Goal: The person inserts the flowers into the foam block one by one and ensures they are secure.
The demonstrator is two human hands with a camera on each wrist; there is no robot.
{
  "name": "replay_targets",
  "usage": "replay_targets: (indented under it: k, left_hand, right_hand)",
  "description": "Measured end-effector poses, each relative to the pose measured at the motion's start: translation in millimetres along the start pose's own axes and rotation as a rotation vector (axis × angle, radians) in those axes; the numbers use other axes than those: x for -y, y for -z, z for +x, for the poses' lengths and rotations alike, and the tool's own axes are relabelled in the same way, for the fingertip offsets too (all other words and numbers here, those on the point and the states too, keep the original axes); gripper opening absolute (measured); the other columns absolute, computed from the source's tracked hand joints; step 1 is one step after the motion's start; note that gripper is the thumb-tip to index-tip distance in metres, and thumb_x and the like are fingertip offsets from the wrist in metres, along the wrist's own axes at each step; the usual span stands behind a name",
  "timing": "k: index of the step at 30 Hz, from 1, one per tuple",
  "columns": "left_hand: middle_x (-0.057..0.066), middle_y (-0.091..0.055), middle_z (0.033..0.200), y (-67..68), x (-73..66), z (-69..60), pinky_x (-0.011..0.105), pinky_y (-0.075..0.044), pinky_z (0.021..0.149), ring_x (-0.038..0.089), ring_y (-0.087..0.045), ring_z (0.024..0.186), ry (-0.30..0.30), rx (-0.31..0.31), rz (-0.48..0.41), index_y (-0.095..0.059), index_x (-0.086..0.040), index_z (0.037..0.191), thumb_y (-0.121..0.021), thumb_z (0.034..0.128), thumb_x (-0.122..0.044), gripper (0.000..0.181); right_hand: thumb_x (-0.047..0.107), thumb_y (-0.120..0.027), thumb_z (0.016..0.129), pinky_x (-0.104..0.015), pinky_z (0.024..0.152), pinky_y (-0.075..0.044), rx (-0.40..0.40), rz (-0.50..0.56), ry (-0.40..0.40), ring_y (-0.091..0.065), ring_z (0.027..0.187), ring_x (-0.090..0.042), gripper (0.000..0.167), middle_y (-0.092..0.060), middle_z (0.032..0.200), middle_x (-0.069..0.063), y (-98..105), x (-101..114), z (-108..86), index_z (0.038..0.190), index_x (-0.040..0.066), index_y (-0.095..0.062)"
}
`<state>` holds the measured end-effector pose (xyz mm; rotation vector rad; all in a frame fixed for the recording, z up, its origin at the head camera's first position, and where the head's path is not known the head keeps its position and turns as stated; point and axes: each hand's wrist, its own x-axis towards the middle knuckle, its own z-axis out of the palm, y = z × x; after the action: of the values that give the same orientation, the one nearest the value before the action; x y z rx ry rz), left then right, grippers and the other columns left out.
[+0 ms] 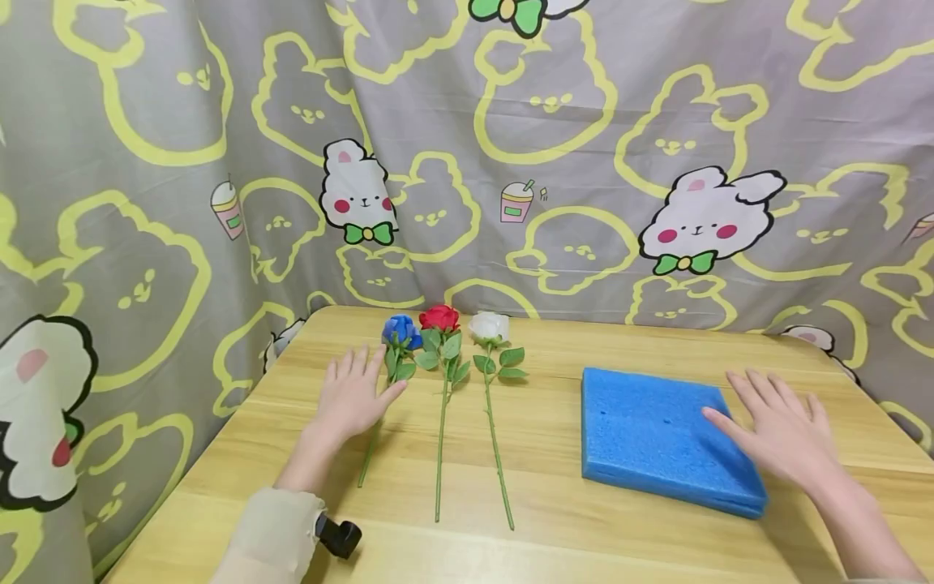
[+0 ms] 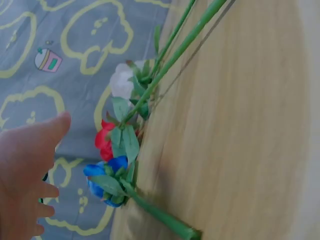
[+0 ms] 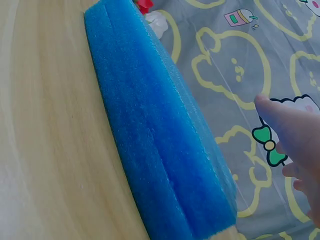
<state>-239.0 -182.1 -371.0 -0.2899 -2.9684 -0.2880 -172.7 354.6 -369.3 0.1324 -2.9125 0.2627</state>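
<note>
L hand (image 1: 353,399) & R hand (image 1: 786,431) spread, nothing held — careless press w/ L could bend blue rose (image 1: 401,332).

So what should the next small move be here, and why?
Probably lower the left grip and pinch the stem of the blue rose. That grip is open, holds nothing and sits nearest this rose; the blue foam block shows small holes in its top that might take the stem.
</note>
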Motion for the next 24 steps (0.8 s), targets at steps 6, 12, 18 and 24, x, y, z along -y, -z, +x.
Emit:
replay_targets:
  k: [6, 12, 18, 24]
  left_hand:
    - [0.026, -0.035, 0.140, -2.6, -2.6, -5.8, 0.057, -0.016, 0.107, 0.042, -0.029, 0.130, -0.026, -0.047, -0.056, -0.028, 0.004, 0.142, -0.055, 0.0899, -0.046, 0.077]
    - [0.030, -0.039, 0.136, -14.6, -1.3, -9.5, 0.053, -0.026, 0.105, 0.044, -0.036, 0.126, 0.028, -0.075, -0.186, -0.035, 0.011, 0.136, -0.065, 0.0861, -0.034, 0.074]
    - [0.030, -0.040, 0.135, -23.9, -1.3, -8.8, 0.053, -0.032, 0.101, 0.045, -0.038, 0.123, 0.145, -0.031, -0.359, -0.036, 0.011, 0.135, -0.065, 0.0869, -0.026, 0.068]
    - [0.028, -0.046, 0.131, -29.3, 0.3, -7.3, 0.051, -0.043, 0.092, 0.042, -0.049, 0.114, 0.218, -0.007, -0.506, -0.037, 0.009, 0.136, -0.065, 0.0865, -0.016, 0.062]
  right_hand:
    - [0.049, -0.052, 0.090, -0.075, 0.090, -0.005, -0.044, 0.082, 0.002, -0.018, 0.125, -0.055, 0.081, -0.025, 0.139, -0.035, 0, -8, -9.7, 0.144, -0.003, -0.023]
    - [0.040, -0.056, 0.091, -0.074, 0.089, -0.013, -0.048, 0.226, 0.001, -0.021, 0.120, -0.061, 0.079, -0.022, 0.139, -0.038, -7, -19, -22.2, 0.144, -0.006, -0.019]
    - [0.032, -0.050, 0.096, -0.073, 0.092, -0.012, 0.058, 0.421, -0.041, -0.013, 0.122, -0.062, 0.076, -0.014, 0.139, -0.042, -13, -27, -34.2, 0.143, -0.010, -0.010]
    - [0.026, -0.046, 0.099, -0.021, 0.106, -0.023, 0.085, 0.515, -0.037, -0.016, 0.137, -0.015, 0.067, -0.020, 0.139, -0.040, -24, -35, -42.7, 0.144, -0.009, -0.011]
